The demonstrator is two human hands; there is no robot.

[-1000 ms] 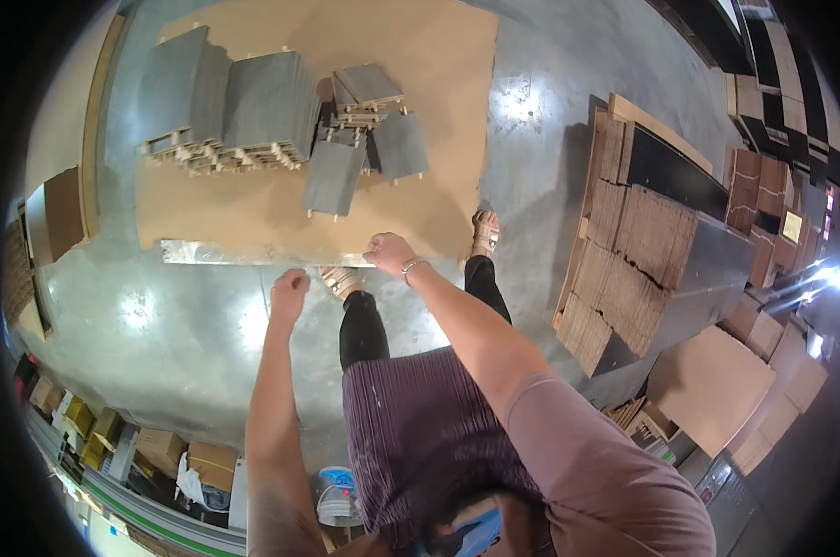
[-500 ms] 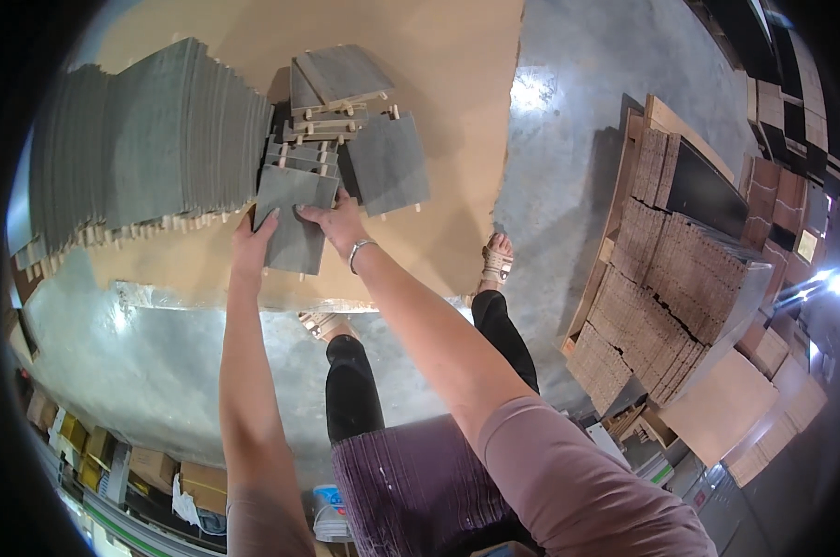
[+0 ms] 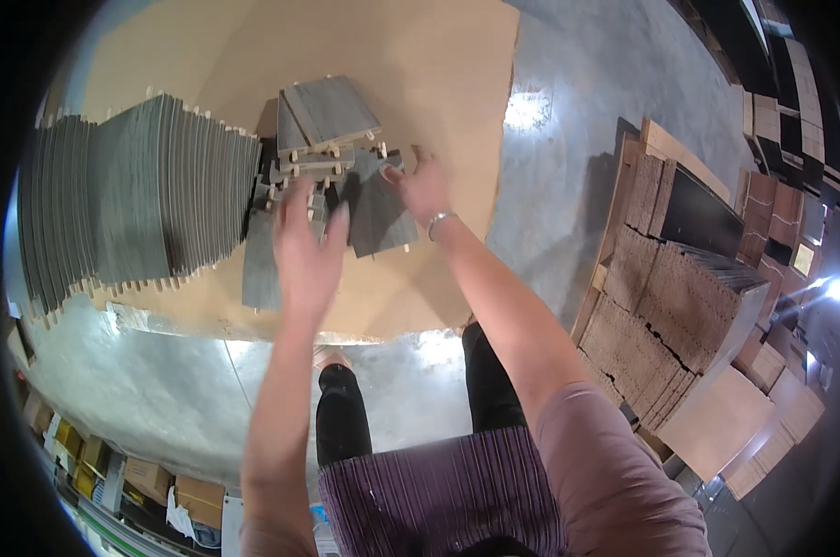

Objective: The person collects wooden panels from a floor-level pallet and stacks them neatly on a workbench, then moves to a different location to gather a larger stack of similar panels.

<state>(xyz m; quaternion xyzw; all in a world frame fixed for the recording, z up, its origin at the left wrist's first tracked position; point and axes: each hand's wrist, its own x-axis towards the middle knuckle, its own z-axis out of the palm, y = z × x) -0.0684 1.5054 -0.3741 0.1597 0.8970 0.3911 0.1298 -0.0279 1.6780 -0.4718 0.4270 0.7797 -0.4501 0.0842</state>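
Note:
My left hand (image 3: 307, 251), blurred by motion, is over the near grey board (image 3: 260, 265) with thumb and fingers apart. It hides part of that board and of the short boards behind it; I cannot tell whether it touches them. My right hand (image 3: 426, 193), a bracelet at its wrist, reaches to the upper right edge of another grey board (image 3: 375, 209). Its thumb lies over that board and its fingers spread beyond the edge. Beyond both hands, more grey boards (image 3: 332, 111) lie stacked, with pale wooden dowels (image 3: 381, 148) sticking out of their edges.
A long row of grey boards (image 3: 128, 200) with dowels stands on edge at the left. Everything rests on a brown sheet (image 3: 439, 65) over the shiny floor (image 3: 555, 186). Stacks of panels (image 3: 657, 288) stand at the right; cartons (image 3: 197, 501) sit at the lower left.
Both hands have let go of the near board, which lies slightly lower left. My left hand has risen to the right; my right hand has moved right to the other board.

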